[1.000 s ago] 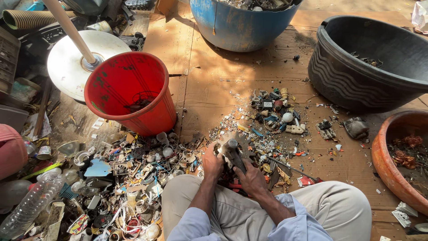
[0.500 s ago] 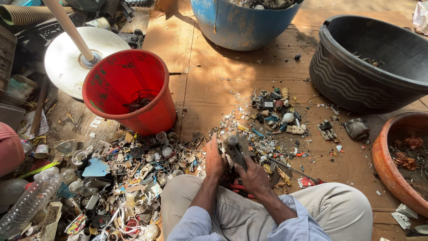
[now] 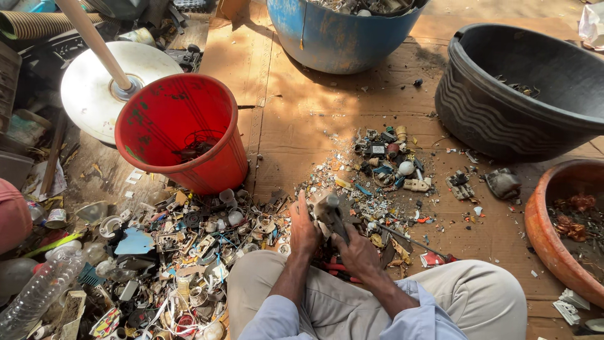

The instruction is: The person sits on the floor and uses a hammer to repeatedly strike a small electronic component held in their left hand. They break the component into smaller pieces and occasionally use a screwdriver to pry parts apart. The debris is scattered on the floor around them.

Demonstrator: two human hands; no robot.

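Seated cross-legged on a cardboard floor, looking down over pale trousers and light blue sleeves. Left hand closed around one side of a small grey scrap part, fingers wrapped and thumb up against it. Right hand closed on a dark-handled tool whose head meets the same grey part; grip tight, knuckles up. Both hands low in the centre, just ahead of the knees, with the part held between them above the floor.

Just left of the hands, a dense heap of broken plastic and metal scrap: sockets, wires, caps, white and black fragments. Ahead and to the right, a smaller sorted cluster of small parts lying on the cardboard, well apart from the heap. Red bucket standing upright behind the heap, a little dark scrap in its bottom. White round disc with a pale pole behind the bucket. Blue tub at the top centre, holding scrap. Large black basin at the upper right, nearly bare inside. Terracotta-coloured bowl at the right edge, reddish wire inside. Clear plastic bottle lying at the lower left.
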